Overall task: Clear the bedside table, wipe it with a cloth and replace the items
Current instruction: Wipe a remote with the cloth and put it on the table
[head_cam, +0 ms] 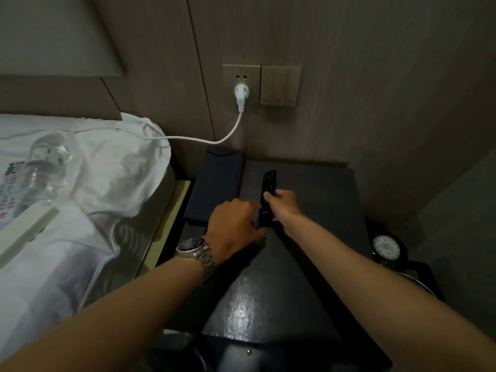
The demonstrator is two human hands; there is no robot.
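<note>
The right hand (281, 204) grips a black remote (267, 196) near its lower half, fingers curled around it, and the remote lies on or just above the dark surface (308, 264); I cannot tell which. The left hand (233, 226) is beside the remote's near end with fingers curled down toward it, but whether it holds anything is hidden. A risk, in my judgement: the surface looks glossy, and the remote could slip if the grip is loose, or two hands on one thing could knock it against the dark folder (214, 189) just to the left. The white cable (214, 139) hanging from the wall plug (241, 93) could catch an arm. On the bed (94, 183) lie a clear water bottle (44, 167) and a second, pale remote (10, 189), so some items seem already moved. No open container is visible; the bottle's content is unclear.
</note>
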